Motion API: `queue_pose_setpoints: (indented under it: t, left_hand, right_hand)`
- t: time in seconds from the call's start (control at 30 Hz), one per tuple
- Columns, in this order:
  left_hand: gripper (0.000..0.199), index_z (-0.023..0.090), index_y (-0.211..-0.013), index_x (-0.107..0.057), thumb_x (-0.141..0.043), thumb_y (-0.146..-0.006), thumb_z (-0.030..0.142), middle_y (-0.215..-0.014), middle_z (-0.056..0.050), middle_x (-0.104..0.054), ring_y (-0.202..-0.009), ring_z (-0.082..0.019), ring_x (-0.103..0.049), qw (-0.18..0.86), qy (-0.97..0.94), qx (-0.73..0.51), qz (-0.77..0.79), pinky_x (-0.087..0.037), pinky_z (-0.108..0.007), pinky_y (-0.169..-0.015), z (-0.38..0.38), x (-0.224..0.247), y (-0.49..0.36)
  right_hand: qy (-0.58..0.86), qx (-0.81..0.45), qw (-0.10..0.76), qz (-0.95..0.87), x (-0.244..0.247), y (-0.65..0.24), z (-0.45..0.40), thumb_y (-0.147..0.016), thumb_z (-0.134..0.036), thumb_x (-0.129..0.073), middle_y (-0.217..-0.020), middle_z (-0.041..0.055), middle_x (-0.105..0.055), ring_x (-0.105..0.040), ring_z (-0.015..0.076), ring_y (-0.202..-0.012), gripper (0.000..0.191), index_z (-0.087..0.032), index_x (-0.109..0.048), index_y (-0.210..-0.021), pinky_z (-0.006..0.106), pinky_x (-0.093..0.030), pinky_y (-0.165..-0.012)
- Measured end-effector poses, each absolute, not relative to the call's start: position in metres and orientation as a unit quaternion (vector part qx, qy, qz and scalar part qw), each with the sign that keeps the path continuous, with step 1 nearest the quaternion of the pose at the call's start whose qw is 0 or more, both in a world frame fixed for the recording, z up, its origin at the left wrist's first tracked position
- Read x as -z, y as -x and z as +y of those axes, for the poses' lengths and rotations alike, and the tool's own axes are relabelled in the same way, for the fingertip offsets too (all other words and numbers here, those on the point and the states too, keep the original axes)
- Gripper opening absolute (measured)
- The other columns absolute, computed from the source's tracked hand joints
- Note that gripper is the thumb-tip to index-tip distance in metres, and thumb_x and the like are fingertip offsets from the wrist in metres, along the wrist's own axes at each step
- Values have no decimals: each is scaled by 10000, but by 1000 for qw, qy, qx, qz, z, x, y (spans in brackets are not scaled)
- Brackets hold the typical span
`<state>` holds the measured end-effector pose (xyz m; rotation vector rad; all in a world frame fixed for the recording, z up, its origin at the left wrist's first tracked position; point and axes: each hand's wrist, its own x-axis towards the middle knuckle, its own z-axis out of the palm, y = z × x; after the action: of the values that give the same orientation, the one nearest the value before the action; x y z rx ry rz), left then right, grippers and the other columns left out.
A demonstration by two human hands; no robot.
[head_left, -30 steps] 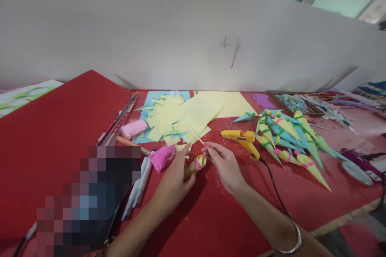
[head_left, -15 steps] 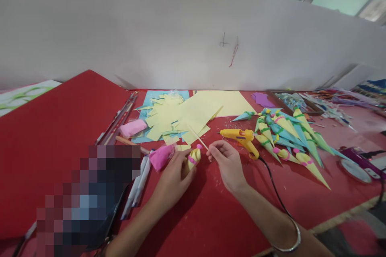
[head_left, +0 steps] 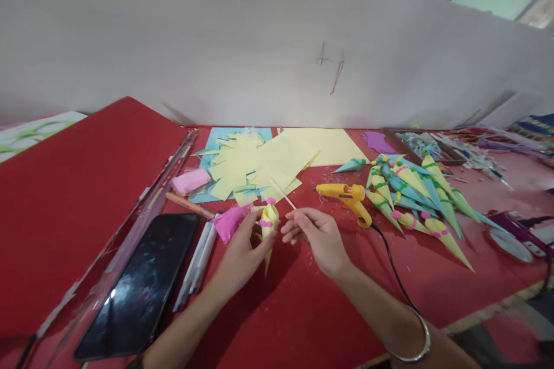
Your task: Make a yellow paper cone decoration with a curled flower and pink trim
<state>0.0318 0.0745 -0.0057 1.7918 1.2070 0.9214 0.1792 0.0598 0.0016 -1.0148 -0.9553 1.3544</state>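
My left hand [head_left: 244, 248] grips a yellow paper cone [head_left: 270, 220] between thumb and fingers, its tip pointing down. Pink balls dot the cone's side, and one pink ball sits on its top. To the right, my right hand [head_left: 318, 236] pinches a thin pale stick [head_left: 283, 193] that slants up and left, apart from the cone. A lump of bright pink clay [head_left: 231, 223] in clear wrapping lies against the left hand's fingers. Just beyond the right hand rests a yellow glue gun [head_left: 346, 196] with a black cord.
Finished blue and yellow cones [head_left: 407, 184] are heaped at the right. Yellow paper pieces [head_left: 234, 164] lie on blue sheets at the back. A black phone [head_left: 138, 288], white markers [head_left: 201, 262] and a light pink packet [head_left: 190, 182] are at the left. A grey-white wall [head_left: 242, 40] stands behind.
My left hand has turned the cone more upright and shifted it left, so its tip and pink balls show. The right hand has moved slightly down, still with the stick.
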Motion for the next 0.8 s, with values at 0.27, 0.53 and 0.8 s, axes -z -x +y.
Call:
queue_pose_setpoints:
  t: [0.27,0.53,0.8]
  left_hand:
    - [217,194,-966,-499,-464,-773,287,-840,-5,-594,-690,-143,-567,423,-682,-364,473,-486,-283,-650,75,3,-33]
    - [264,189,-1013,-486,-475,-775,305,-824,-6,-596,-684,-147,-577,459,-662,-368,465,-493,-288,-633,75,3,-32]
    - [296,197,-1053,-505,-473,-775,295,-929,-24,-624,-803,-176,-595,472,-660,-363,458,-504,-306,-694,73,-5,-33]
  right_hand:
    - [431,-561,560,-431,-3,-179,59,-670,-257,-661,-612,-9,-649,-593,103,-519,87,-185,-623,-700,224,-484,-517]
    - [427,-555,558,-445,-3,-181,58,-747,-365,-566,-496,-24,-563,-485,74,-403,221,-177,-652,-668,206,-408,-421]
    - [449,-513,582,-444,-5,-180,60,-722,-227,-594,-709,-2,-650,-576,111,-612,99,-215,-671,-784,250,-480,-614]
